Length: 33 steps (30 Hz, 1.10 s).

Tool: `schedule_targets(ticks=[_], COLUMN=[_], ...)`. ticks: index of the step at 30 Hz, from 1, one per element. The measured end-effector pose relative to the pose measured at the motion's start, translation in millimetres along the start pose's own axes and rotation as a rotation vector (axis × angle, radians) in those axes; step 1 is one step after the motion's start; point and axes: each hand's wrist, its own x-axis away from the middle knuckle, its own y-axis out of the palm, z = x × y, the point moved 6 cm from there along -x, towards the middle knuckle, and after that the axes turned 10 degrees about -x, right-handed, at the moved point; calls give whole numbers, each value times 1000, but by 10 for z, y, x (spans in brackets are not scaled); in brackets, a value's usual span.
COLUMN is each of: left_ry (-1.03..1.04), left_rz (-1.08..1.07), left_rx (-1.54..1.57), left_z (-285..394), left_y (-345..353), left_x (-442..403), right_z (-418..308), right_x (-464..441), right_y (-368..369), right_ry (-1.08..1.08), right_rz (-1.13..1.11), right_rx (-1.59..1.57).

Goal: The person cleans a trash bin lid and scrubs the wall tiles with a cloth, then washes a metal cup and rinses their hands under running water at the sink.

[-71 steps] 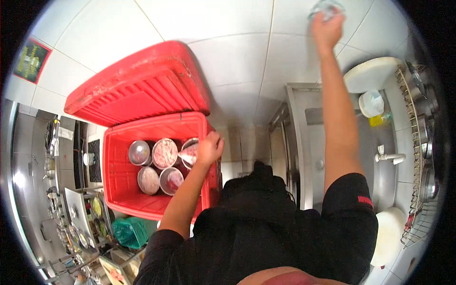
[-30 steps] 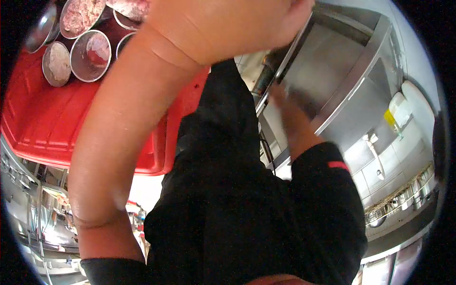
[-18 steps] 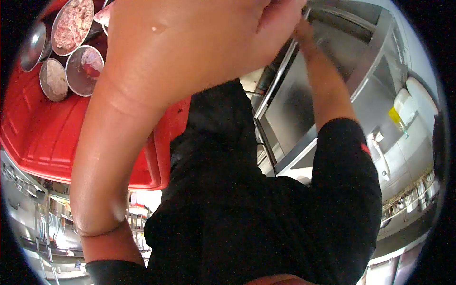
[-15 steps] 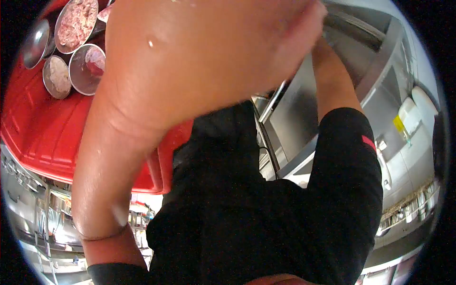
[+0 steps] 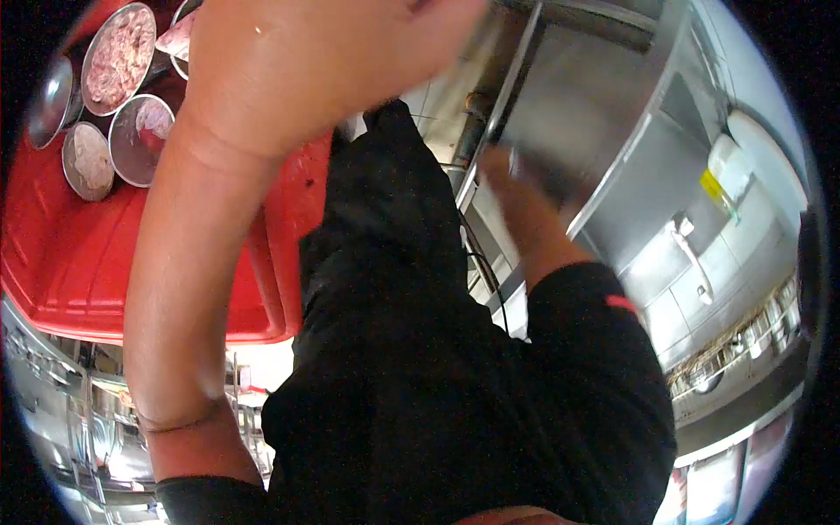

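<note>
My left hand [image 5: 350, 52] is raised very near the camera and fills the upper middle. Its fingers run past the top edge, so whether they are open or closed is hidden. Lower on the right, my right hand [image 5: 506, 175] is beside the steel counter's front edge. Motion smears its fingers and a greyish dark patch next to them; what that patch is, I cannot make out. Left of my left forearm, metal bowls rest on a red table: one with pale pink minced meat [image 5: 121, 61], one with a pinkish-red piece [image 5: 156, 136], one with a pale mass [image 5: 92, 159].
The red table [image 5: 70, 271] stands to my left. On my right runs a steel counter [image 5: 569, 96] with a sink [image 5: 626, 219]. A white tap-like fitting [image 5: 691, 254] and a yellow-labelled bottle [image 5: 716, 191] are by the tiled wall. Steel shelving [image 5: 87, 420] stands lower left.
Both hands have shifted left in the view. My right hand has come out from behind my left hand and is lower. More of the counter and sink shows.
</note>
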Motion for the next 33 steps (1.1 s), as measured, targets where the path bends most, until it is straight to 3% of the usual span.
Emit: schedule_targets(ticks=[4,7,10,13,15,18,24,28,31,33], left_ry=[-57,-82,-113,-109,-103,-134,-165,-198,-176,-158], left_rz=[-39,-72,-144,-107,-121,-132,-147,-194,-149,-133], left_rx=[-24,-20,-37,37,35,9,-34,-7,-6,-13], left_z=[-2,-4,60,2,5,17,-106,-17,-44,-36], left_y=[-33,-68,-166,-185,-221,-156,-15,-24,-39,-49], left_x=[-5,-20,-60,-51,-84,-89,-23,-64,-57,-67], right_z=[1461,2155,1489,258,-271,-250,1059,1130,584,102], right_x=[-551,-787,-445,589,1100,1091,333,151,636,1224], right_y=[-1439,-1589,-484,450,690,507,-1009,-889,-615,-921], right_ry=[207,188,172,110,85,106,253,290,298,260], right_rz=[208,259,65,-68,-129,-84,140,96,366,405], right_rx=[41,56,314,50,-84,-121,10,155,-433,-626])
